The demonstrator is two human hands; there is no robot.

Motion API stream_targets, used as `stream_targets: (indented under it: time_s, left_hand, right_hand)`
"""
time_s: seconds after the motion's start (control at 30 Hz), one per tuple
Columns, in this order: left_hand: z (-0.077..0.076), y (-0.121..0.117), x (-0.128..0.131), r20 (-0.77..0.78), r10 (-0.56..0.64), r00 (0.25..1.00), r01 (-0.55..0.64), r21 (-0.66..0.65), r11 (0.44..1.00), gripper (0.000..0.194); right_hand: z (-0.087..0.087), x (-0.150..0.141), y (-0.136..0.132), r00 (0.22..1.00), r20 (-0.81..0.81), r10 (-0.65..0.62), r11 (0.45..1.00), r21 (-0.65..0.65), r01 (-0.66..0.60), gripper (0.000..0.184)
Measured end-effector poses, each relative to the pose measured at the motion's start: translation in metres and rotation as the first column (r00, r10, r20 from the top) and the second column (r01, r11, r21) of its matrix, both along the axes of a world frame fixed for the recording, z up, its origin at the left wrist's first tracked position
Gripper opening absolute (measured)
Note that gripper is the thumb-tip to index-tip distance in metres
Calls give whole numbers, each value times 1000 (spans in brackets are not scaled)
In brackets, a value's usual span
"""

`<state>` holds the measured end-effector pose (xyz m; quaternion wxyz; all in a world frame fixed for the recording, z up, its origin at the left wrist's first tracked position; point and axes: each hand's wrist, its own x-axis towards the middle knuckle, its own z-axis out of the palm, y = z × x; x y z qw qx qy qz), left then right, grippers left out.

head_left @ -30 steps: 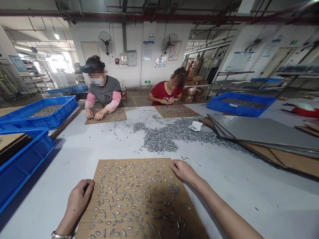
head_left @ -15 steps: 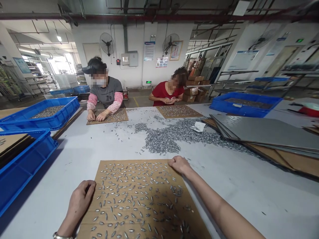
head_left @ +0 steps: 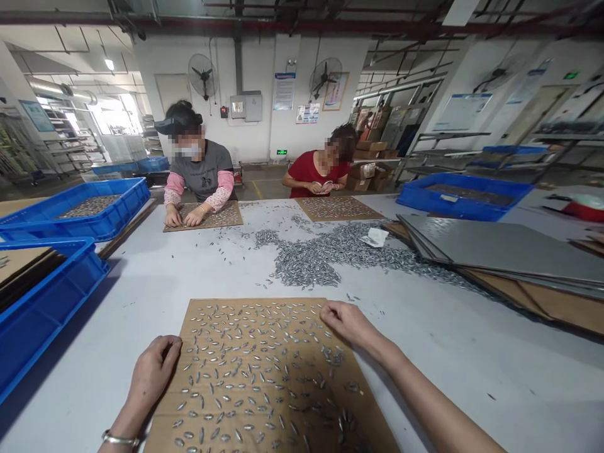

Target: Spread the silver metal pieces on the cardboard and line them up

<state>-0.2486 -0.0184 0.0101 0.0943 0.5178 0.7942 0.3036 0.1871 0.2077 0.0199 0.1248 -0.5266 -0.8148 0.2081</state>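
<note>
A brown cardboard sheet (head_left: 165, 412) lies before me, strewn with several rows of small spindle-shaped metal pieces (head_left: 255, 374). Toward its right side some pieces are bunched together. My left hand (head_left: 153, 371) is closed at the sheet's left edge, thumb and forefinger against the cardboard, the other fingers curled out of sight. Near the far right corner, my right hand (head_left: 346, 319) is closed, its fingertips just over the edge of the sheet beside the outermost pieces. What those fingertips pinch, if anything, is hidden.
Beyond the sheet spreads a heap of loose metal pieces (head_left: 306, 261) with a white paper scrap (head_left: 375, 237). Blue trays (head_left: 51, 292) stand left, another blue tray (head_left: 465, 204) back right. Stacked flat sheets (head_left: 509, 248) lie right. Two co-workers (head_left: 202, 170) handle cardboard sheets across the table.
My right hand has shifted slightly right and toward me along the sheet's far right corner. My left hand stays at the left edge. The camera view has tilted slightly.
</note>
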Motion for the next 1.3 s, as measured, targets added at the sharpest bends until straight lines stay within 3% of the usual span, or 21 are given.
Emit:
stream_targets:
  time_s: [0.07,0.13,0.37,0.8,1.0,1.1,1.3]
  left_hand:
    - [0,0,0,-7,1,1000,-1,2,1000,43]
    - [-1,0,0,-11,6,1000,-6,9,1000,43]
    - [-1,0,1,-12,11,1000,-11,13,1000,43]
    - [1,0,1,-4,14,1000,-14,11,1000,40]
    - [-1,0,-1,3,17,1000,-17,-4,1000,41]
    - [-1,0,-1,-8,20,1000,-20,-8,1000,42]
    - [-2,0,-2,1,3,1000,-3,0,1000,43]
  right_hand:
    - [-2,4,-10,994,13,107,994,3,-107,16]
    - [-5,5,-13,990,53,130,991,5,-130,15]
    - [-10,2,8,988,152,-23,999,31,19,20]
    - [-17,7,-7,990,135,-27,1000,10,26,17]
    - [-19,-8,4,980,109,-168,982,102,157,20]
    - [-17,-11,10,980,90,-177,981,96,169,22]
    - [-11,13,0,989,19,-147,988,42,146,24]
